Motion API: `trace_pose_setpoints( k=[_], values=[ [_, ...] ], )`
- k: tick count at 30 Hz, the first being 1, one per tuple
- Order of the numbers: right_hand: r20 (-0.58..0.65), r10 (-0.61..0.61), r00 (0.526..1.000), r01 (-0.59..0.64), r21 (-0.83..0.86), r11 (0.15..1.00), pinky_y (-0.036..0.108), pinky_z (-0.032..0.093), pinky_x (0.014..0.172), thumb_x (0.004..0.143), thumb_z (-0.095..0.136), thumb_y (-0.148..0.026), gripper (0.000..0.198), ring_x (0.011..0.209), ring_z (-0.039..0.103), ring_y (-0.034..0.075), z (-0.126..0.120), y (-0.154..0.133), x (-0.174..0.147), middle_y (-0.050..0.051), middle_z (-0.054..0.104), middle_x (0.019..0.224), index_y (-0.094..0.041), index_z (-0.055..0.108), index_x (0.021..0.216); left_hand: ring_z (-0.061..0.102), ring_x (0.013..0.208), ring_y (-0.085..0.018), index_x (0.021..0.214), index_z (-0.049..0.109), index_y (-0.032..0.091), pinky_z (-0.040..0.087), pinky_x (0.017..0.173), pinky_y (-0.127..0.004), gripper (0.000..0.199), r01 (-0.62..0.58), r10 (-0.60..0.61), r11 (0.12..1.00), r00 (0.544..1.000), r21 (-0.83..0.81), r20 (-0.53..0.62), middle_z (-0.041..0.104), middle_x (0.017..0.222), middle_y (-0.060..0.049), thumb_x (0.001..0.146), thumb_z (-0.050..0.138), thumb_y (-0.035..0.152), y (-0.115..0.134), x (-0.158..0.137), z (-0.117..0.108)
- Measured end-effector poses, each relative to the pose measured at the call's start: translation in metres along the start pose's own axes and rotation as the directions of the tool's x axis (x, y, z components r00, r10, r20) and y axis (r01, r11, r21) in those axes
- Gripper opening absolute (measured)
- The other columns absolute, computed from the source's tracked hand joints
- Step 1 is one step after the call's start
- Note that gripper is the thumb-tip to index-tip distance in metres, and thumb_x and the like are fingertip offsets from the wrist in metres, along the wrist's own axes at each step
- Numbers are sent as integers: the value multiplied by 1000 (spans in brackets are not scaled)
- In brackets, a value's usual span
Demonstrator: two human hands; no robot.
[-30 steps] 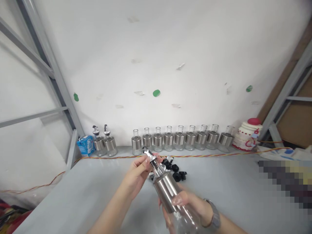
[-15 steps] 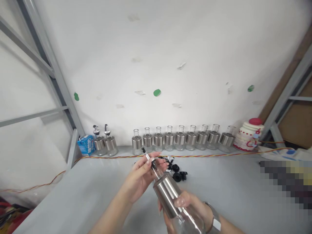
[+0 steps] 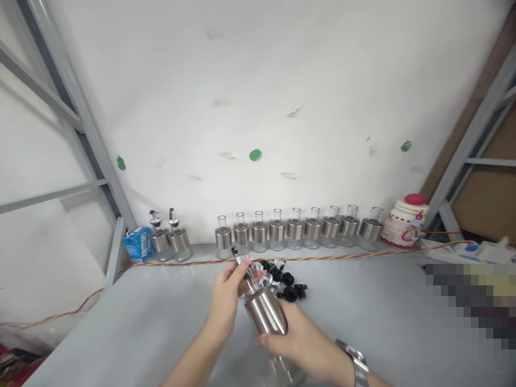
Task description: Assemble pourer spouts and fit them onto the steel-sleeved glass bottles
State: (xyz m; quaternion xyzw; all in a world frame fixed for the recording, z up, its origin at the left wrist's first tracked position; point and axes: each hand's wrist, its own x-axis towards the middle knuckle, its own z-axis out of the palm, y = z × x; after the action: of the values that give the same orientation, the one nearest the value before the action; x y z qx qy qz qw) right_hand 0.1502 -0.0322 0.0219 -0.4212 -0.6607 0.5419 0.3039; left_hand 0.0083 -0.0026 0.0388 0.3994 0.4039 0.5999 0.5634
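A glass oil bottle [image 3: 264, 312] with a steel sleeve is held tilted over the table, its neck pointing away and to the left. My right hand [image 3: 296, 333] wraps round the sleeve and the glass below it. At the neck, my left hand [image 3: 231, 287] closes its fingers round a pour spout [image 3: 237, 257] with a black tip. The spout sits at the bottle's mouth; how deep it is seated is hidden by the fingers. Just beyond lies a pile of black and clear spout parts [image 3: 288, 279], partly covered by my hands.
Several open-necked bottles [image 3: 295, 230] line the wall. Two bottles with spouts [image 3: 179, 242] stand left, beside a blue carton [image 3: 139, 244]. A white and red jar [image 3: 404, 223] is at the right. A twisted red-yellow wire [image 3: 338, 255] crosses the table [image 3: 161, 312].
My right hand has shifted its grip, with the back of the hand now turned up over the bottle. The bottle has moved slightly left, and my left fingers have closed in round the spout.
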Motion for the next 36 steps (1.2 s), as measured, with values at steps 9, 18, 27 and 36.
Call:
trace_pose_setpoints(
  k=[9,18,27,36],
  values=[
    [-97,-33,995,7,-260,966,21,34,52,61,63,-24,23,60,50,12,-6,-6,-2,-1,58,70,-18,53,80,63,78,-24,85,56,13,49,68,-32,31,-1,1,998,1000,61,11,66,78,-9,66,64,35,10,3,-3],
    [79,118,990,-124,70,990,22,40,54,60,64,-25,30,58,52,12,-8,-8,-1,-1,56,69,-15,52,86,64,76,-23,84,56,14,47,73,-35,29,0,-1,999,999,33,34,66,72,-6,68,62,37,8,3,-3],
    [61,102,993,-100,-32,994,20,37,53,58,67,-26,29,60,50,11,-11,-7,-1,-2,55,70,-15,53,80,63,79,-23,78,57,14,45,76,-33,27,-91,102,991,989,102,-107,67,72,-5,65,64,37,1,3,-3],
    [84,154,985,-156,23,988,22,39,54,56,67,-26,35,62,52,12,-14,-9,-3,-1,57,74,-15,52,86,62,85,-23,73,57,14,45,77,-32,24,-67,67,998,997,-10,-30,67,76,-6,68,62,36,3,2,-2]
  ],
)
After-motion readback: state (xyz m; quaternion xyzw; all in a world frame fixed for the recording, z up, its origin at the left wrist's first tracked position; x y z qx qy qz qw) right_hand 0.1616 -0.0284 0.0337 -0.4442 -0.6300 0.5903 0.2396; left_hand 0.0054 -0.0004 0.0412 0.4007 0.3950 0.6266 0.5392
